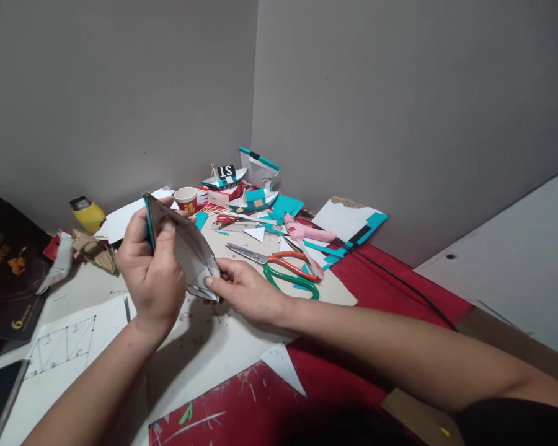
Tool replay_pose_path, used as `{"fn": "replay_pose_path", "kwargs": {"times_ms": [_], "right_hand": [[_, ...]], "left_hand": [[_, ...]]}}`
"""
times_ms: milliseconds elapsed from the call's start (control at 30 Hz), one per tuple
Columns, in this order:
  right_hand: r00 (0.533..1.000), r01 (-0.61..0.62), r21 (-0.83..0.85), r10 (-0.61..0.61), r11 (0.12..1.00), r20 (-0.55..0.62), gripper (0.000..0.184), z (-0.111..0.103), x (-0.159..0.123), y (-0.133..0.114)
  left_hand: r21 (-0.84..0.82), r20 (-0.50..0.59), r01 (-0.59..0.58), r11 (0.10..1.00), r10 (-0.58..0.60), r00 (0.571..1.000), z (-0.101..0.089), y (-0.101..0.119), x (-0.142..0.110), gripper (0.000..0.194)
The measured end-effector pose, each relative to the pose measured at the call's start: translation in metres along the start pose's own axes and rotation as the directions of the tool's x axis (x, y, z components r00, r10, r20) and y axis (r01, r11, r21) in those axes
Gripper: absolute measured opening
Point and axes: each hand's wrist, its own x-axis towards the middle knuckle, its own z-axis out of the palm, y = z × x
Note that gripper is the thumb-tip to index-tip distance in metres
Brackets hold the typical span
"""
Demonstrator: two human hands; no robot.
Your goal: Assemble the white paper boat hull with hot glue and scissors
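A folded cardboard piece (186, 244), pale inside with a teal outer edge, is held up between my two hands above the table. My left hand (155, 260) grips its upper left part, with the thumb on the inner face and the fingers behind. Closed on the lower right end, where the sides come together, is my right hand (242, 288). Right of the hands lie scissors (279, 263) with one orange and one green handle, blades parted. Behind them a pink glue gun (307, 231) rests on paper scraps.
Small model boats (253, 201), a paper cup (186, 198) and a yellow bottle (87, 214) stand toward the wall. A black cord (400, 279) crosses the red surface at right. A drawn sheet (65, 347) and a black bag (12, 266) are at left.
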Motion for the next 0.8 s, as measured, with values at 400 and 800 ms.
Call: {"fn": "replay_pose_path", "kwargs": {"times_ms": [400,800], "right_hand": [[0.995,-0.092,0.161,0.098,0.983,-0.032,0.009,0.010,0.008,0.011],[0.972,-0.232,0.297,0.206,0.926,0.114,0.007,0.001,0.003,-0.017]], "left_hand": [[0.030,-0.054,-0.019,0.999,0.020,0.998,0.004,-0.014,0.004,0.016],[-0.210,0.177,0.218,0.953,-0.182,0.967,-0.007,0.001,0.027,0.036]]}}
